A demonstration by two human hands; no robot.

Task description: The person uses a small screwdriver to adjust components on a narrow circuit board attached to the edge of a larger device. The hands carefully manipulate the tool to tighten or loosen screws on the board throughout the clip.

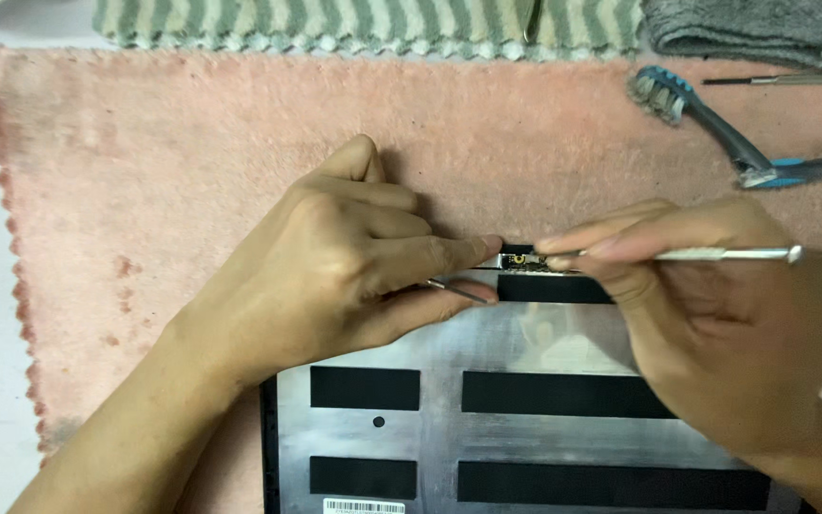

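A silver laptop lid panel (440,357) with several black strips lies on a pink towel (145,152). At its top edge sits a small gold and black component (522,259). My left hand (354,262) pinches thin tweezers (454,289), its fingertips right beside that component. My right hand (715,324) holds a slim metal pry tool (734,254) like a pen, its tip at the component.
A blue and grey toothbrush (715,128) lies at the upper right of the towel, with a thin metal probe (792,80) above it. A green striped cloth (354,24) and a grey cloth (744,29) line the far edge.
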